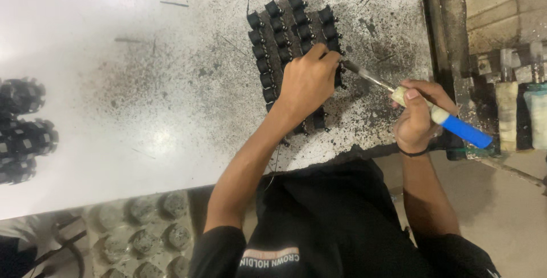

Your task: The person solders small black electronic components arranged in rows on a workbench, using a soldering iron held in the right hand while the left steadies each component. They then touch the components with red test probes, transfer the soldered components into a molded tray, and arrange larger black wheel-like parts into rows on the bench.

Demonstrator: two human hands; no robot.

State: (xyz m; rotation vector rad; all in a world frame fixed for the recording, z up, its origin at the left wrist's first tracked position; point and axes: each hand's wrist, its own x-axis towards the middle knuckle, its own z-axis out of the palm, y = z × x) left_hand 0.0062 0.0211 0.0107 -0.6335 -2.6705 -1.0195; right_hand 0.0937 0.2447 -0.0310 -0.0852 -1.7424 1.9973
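Observation:
My left hand [307, 81] rests over a block of small black bobbin-like parts [285, 27] set in rows on the white table [142, 112]; its fingertips pinch at one part on the block's right edge, and what they hold is hidden. My right hand [419, 115] grips a soldering iron [450, 123] with a blue and white handle. The iron's metal tip [356, 70] points left and meets the parts just beside my left fingertips.
The tabletop around the block is speckled with dark residue. Stacks of round black toothed parts [23, 130] sit at the left edge. A tray of grey round pieces [142, 232] lies below the table's front edge. Bottles and clutter [513, 101] stand at the right.

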